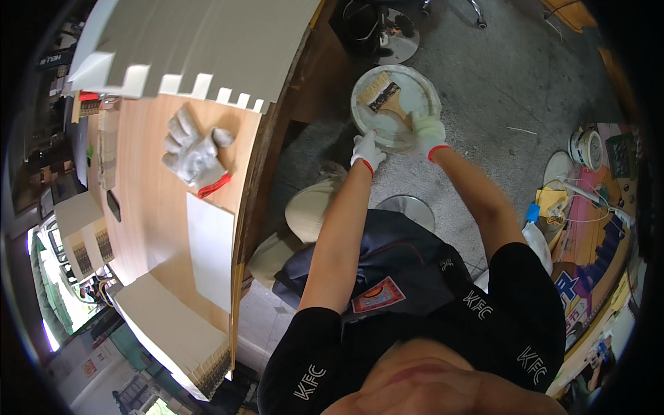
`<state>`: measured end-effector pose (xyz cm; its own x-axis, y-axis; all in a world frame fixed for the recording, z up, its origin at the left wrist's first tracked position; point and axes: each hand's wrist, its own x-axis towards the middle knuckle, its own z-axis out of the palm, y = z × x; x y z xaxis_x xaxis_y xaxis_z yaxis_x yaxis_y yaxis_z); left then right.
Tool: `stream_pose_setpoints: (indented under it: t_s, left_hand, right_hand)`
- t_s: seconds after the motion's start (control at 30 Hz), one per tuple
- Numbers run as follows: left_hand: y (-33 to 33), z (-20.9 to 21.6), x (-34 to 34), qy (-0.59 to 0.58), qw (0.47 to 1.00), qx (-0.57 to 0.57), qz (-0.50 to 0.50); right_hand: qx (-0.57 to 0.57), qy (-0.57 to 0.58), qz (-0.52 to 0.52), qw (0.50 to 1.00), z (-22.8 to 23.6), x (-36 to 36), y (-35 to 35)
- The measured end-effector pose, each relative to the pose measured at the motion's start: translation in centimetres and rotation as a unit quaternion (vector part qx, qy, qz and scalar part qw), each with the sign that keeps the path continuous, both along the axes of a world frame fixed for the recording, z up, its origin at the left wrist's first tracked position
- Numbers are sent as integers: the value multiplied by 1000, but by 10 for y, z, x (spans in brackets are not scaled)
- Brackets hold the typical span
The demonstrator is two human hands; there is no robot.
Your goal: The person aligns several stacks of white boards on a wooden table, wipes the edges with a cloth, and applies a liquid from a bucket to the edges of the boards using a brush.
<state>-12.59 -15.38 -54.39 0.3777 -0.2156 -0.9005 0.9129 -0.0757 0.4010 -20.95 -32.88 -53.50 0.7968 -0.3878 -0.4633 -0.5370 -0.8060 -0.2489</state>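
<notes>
A round white bucket (432, 86) stands low on the floor ahead of me, its inside coated with pale stuff. Lying in it is a wide flat brush (379, 95) with a dark band between tan parts. My left hand (369, 151), in a white glove with a red cuff, grips the near rim. At the right side of the bucket is my gloved right hand (428, 131), smeared by motion, so its fingers and anything in them are unclear. A blurred pale shape lies between the hands at the near side.
On the wooden table (149, 235) at left lie a pair of grey-white gloves (194, 153), a white strip (211, 249) and stacks of board (173, 332). A round metal stool base (407, 211) stands near my legs. Cords, a tub (586, 150) and coloured sheets crowd the right.
</notes>
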Motion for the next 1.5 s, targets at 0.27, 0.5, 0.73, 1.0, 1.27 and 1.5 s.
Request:
stream_pose_setpoints:
  t_s: [0.27,0.5,0.73,1.0,1.27,1.5]
  left_hand:
    - [-1,-84,-2,-173,915,262,-252]
    - [-4,-49,6,-130,946,230,-189]
    - [-17,6,-14,-340,856,298,-251]
    - [-46,46,-62,-378,707,146,-579]
    - [-39,20,-65,-407,610,53,-678]
    - [-28,-20,-70,-401,609,56,-682]
  right_hand:
    - [106,-102,-85,985,15,-8,3]
    - [472,-150,-264,827,39,-32,-45]
    - [273,-313,-212,884,58,-29,-61]
    - [175,-263,14,949,69,7,-83]
    - [133,33,45,990,-58,61,-33]
    - [-18,126,31,991,-118,77,18]
